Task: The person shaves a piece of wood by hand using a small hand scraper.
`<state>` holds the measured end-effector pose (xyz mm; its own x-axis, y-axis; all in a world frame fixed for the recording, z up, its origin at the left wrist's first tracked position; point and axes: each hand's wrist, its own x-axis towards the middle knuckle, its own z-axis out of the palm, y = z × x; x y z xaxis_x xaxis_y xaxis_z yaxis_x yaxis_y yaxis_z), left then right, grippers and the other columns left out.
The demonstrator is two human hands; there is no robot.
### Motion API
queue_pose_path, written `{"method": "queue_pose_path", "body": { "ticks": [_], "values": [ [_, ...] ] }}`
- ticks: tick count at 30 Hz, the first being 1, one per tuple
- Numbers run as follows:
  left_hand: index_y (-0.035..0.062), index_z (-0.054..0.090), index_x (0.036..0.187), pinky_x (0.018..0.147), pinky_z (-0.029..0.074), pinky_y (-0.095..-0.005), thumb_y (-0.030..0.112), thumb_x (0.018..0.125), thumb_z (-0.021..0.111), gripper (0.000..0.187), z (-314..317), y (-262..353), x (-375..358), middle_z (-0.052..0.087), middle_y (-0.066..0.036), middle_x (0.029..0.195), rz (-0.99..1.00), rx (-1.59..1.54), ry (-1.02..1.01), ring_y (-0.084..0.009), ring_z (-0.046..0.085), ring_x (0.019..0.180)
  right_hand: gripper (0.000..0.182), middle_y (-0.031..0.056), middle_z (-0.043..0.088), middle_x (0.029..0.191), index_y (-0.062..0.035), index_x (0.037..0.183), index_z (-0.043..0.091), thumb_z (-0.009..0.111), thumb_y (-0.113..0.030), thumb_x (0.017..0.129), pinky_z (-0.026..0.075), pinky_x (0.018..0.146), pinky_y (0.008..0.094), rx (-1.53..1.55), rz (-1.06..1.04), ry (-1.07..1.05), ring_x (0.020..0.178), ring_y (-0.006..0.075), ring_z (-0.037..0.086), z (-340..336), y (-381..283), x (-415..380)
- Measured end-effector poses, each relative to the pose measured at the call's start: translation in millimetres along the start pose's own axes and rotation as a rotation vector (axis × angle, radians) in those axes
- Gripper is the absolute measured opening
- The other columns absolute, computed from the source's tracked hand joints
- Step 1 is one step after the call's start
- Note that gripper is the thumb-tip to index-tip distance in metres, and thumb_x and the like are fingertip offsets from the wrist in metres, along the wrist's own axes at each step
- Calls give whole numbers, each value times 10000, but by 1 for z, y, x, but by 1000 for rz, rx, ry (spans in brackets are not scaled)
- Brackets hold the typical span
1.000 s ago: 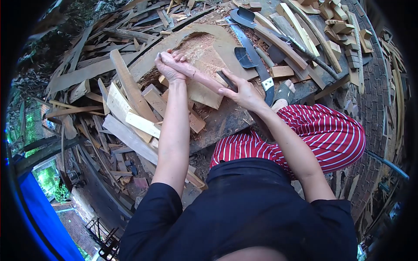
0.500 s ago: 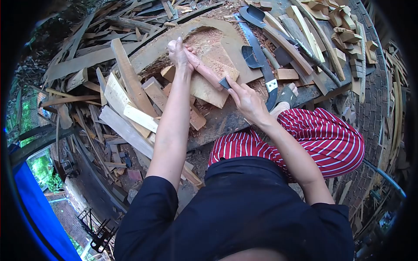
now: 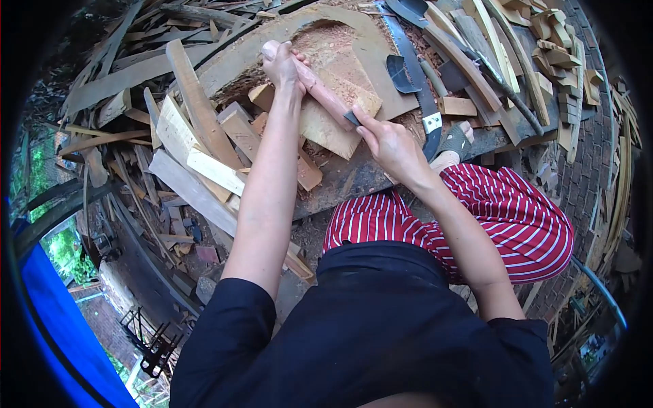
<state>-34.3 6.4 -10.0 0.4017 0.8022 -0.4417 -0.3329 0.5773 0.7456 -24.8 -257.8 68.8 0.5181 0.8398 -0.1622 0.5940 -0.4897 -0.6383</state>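
My left hand (image 3: 280, 66) is closed around the far end of a smooth, pinkish rounded wooden piece (image 3: 324, 98), which slants down toward the right. Its near end lies over a pale wooden block (image 3: 330, 136) strewn with reddish shavings. At that near end, my right hand (image 3: 396, 151) pinches a small dark grey flat piece that looks like folded sandpaper (image 3: 352, 118), pressed against the wood. The underside of the sandpaper is hidden.
A curved pruning saw (image 3: 416, 88) and a dark curved sheath piece (image 3: 403, 75) lie beyond my right hand. Wood offcuts (image 3: 204, 109) crowd the left, and small cut blocks (image 3: 561, 54) are stacked at the right. My sandalled foot (image 3: 454, 141) is beside the saw handle.
The view has tilted a little, so the scene sits slightly higher. Both hands keep their grips; the sandpaper has shifted only slightly along the wooden piece's near end.
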Motion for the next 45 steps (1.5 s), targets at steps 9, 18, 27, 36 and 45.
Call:
{"method": "queue_pose_path", "body": {
  "ticks": [9,18,27,36,45],
  "values": [
    [60,427,1007,411,480,-329,30,888,594,208,-6,-4,8,515,-77,715,-8,-17,-15,-168,520,499,432,247,688,811,-158,1418,532,560,-284,1007,570,690,538,7,-48,15,782,424,700,4,-6,34],
    [66,426,1002,394,478,-331,35,875,600,217,6,0,0,509,-71,700,33,105,50,-169,523,473,437,202,684,805,-233,1426,534,577,-315,998,592,631,510,-107,-44,90,686,418,703,11,-9,20],
    [51,415,1014,415,489,-329,20,895,599,221,4,-2,2,525,-78,715,54,144,29,-165,530,518,449,212,676,843,-236,1453,522,570,-271,1008,560,667,511,-176,22,-8,755,421,691,-9,-25,8],
    [51,422,999,407,494,-328,24,886,617,227,9,0,-3,517,-73,699,76,170,55,-172,537,497,444,216,691,863,-232,1438,519,547,-341,1008,590,607,511,-233,16,-31,717,412,713,-11,-22,5],
    [52,413,994,416,501,-346,27,884,628,243,7,-3,7,513,-82,700,76,145,69,-176,534,497,437,207,680,851,-232,1425,533,553,-335,1001,587,631,524,-192,-12,30,723,420,709,-5,-17,7]
  ]
}}
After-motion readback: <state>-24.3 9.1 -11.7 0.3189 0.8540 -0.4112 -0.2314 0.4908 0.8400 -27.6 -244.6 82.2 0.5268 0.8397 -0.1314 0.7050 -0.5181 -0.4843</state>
